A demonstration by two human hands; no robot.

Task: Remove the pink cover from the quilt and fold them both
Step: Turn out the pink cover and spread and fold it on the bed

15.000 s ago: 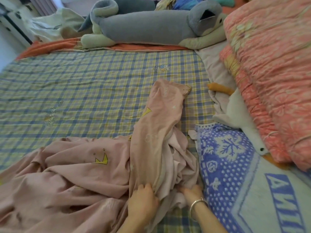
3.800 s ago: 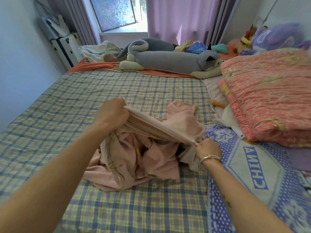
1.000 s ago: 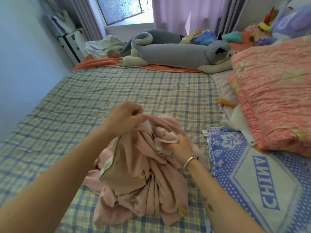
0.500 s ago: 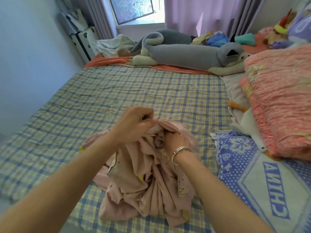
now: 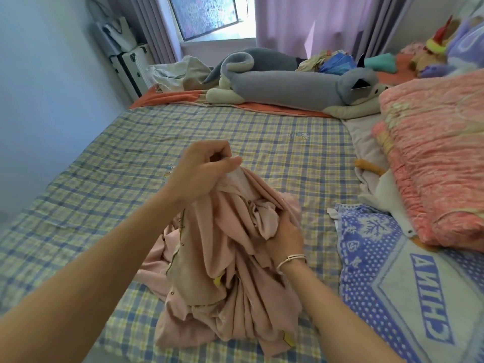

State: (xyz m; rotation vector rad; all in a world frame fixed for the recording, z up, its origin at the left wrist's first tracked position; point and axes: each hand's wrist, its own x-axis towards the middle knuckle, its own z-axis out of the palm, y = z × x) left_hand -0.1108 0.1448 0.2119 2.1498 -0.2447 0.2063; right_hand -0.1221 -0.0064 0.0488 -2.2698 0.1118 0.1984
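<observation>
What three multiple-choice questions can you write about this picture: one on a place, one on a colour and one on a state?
1. Where does the long grey plush toy lie?
A. on the blue towel
B. below the window, at the far end of the checked sheet
C. on the floor

2. Which colours does the checked sheet have?
A. red and green
B. black and white
C. blue and yellow

3. In what state is the pink cover?
A. bunched and lifted
B. folded flat
C. spread smooth

Answers:
1 B: the toy stretches across the far end of the bed, under the window.
2 C: blue lines cross pale yellow squares.
3 A: the left hand pinches its top and the right hand grips its crumpled folds.
</observation>
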